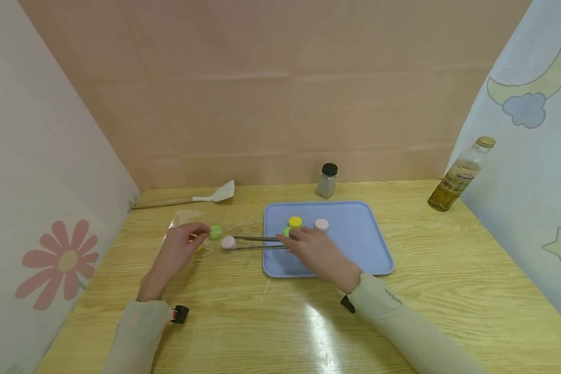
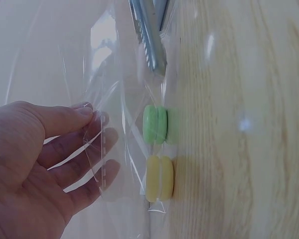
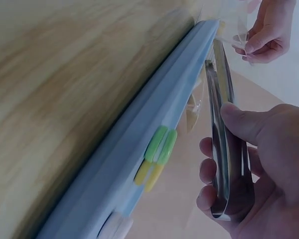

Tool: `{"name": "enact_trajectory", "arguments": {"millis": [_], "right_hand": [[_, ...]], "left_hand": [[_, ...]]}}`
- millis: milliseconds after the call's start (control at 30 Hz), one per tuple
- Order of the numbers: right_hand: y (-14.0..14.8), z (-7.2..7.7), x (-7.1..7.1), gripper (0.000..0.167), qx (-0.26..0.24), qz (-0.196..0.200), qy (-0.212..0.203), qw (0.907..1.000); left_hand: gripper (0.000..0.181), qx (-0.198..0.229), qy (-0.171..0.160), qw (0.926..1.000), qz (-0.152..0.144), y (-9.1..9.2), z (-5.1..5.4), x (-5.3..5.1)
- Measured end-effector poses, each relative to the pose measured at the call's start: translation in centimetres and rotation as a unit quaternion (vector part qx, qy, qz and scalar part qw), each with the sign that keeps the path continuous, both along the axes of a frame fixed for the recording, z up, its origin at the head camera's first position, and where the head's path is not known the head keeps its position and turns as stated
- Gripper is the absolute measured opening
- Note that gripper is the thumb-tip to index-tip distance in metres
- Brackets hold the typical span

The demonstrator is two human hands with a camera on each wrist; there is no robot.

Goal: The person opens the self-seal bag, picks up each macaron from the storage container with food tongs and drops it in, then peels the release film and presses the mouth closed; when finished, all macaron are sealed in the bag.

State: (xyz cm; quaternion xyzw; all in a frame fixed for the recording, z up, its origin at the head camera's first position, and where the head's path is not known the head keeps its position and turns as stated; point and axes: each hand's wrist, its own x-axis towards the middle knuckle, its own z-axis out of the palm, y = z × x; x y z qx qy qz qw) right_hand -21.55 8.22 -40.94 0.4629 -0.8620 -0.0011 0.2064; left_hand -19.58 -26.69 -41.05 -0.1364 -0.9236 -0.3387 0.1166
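The left hand (image 1: 175, 253) pinches the edge of a clear plastic bag (image 2: 109, 99) between thumb and fingers. Inside the bag lie a green macaron (image 2: 155, 124) and a yellow macaron (image 2: 160, 179). Metal tongs (image 3: 224, 164) are gripped by the right hand (image 1: 320, 254), their tips reaching into the bag at a pale pink macaron (image 1: 228, 242); whether they still clamp it cannot be told. On the blue tray (image 1: 355, 249), under and beyond the right hand, are a yellow macaron (image 1: 295, 222), a green macaron (image 3: 161, 145) and a pale pink macaron (image 1: 321, 225).
A spatula (image 1: 222, 192) with a wooden handle lies at the back left. Behind the tray stands a small jar (image 1: 327, 182) with a black lid. An oil bottle (image 1: 455, 179) is at the back right. Patterned walls flank the wooden table (image 1: 430, 291).
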Motion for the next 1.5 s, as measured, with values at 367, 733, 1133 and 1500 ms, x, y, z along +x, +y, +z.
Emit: {"name": "enact_trajectory", "arguments": {"millis": [367,733,1133,1500], "right_hand": [[-2.9,-0.5,-0.6,0.035,-0.002,0.021,-0.008,0.9997],[-4.7,-0.1,-0.3,0.037,0.012,0.019,-0.020,0.9995],[-4.9,0.5,-0.2,0.040,0.010,0.022,-0.062,0.9978],[-5.3,0.3,0.0,0.042,0.032,0.031,-0.055,0.9975]], "left_hand": [[0.012,0.003,0.011,0.9999,-0.005,0.2,0.0,0.0],[0.012,0.008,0.015,0.9998,-0.004,0.3,0.0,-0.1],[0.011,0.012,0.016,0.9998,-0.007,0.3,-0.1,-0.1],[0.010,0.007,0.023,0.9997,-0.009,0.5,-0.1,-0.1]]}}
